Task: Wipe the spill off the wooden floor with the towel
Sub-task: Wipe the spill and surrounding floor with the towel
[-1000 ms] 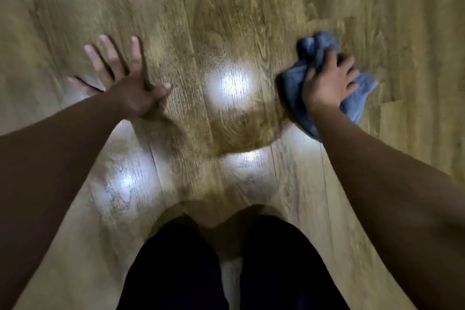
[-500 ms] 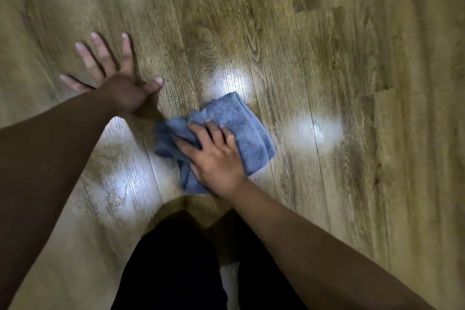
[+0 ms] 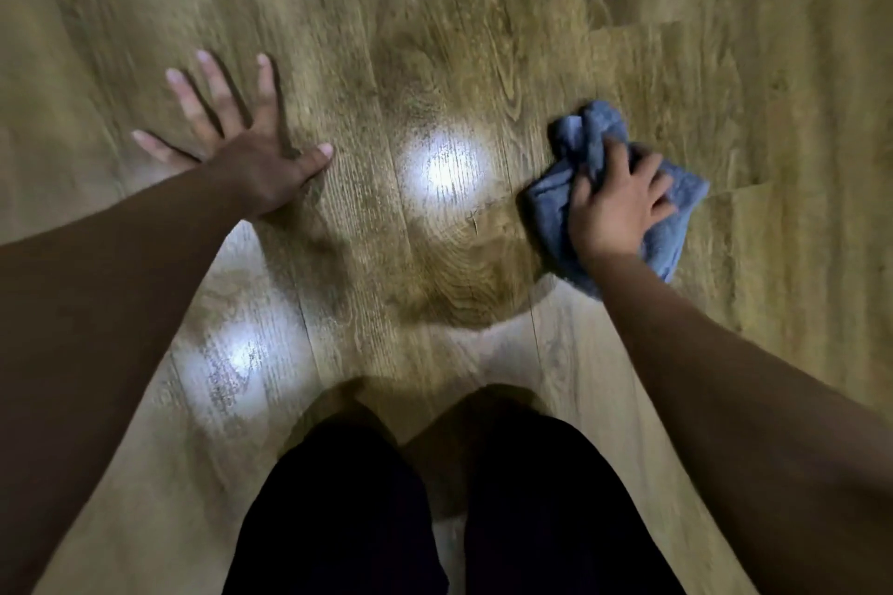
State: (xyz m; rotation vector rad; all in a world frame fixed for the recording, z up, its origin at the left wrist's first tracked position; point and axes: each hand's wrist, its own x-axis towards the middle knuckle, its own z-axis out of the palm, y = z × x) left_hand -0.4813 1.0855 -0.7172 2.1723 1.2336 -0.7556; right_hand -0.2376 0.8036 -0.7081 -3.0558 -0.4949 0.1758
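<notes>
Swept rightward, right hand [image 3: 613, 208] grips towel [image 3: 584, 130]; left hand [image 3: 251, 159] stays planted.

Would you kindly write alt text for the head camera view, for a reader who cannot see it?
Seen from above, a kneeling person's right hand grips a crumpled blue-grey cloth towel against the glossy wooden plank floor. The left hand rests flat on the floor with fingers spread. Bright light reflections shine on the boards between the arms, above dark-clothed knees.
</notes>
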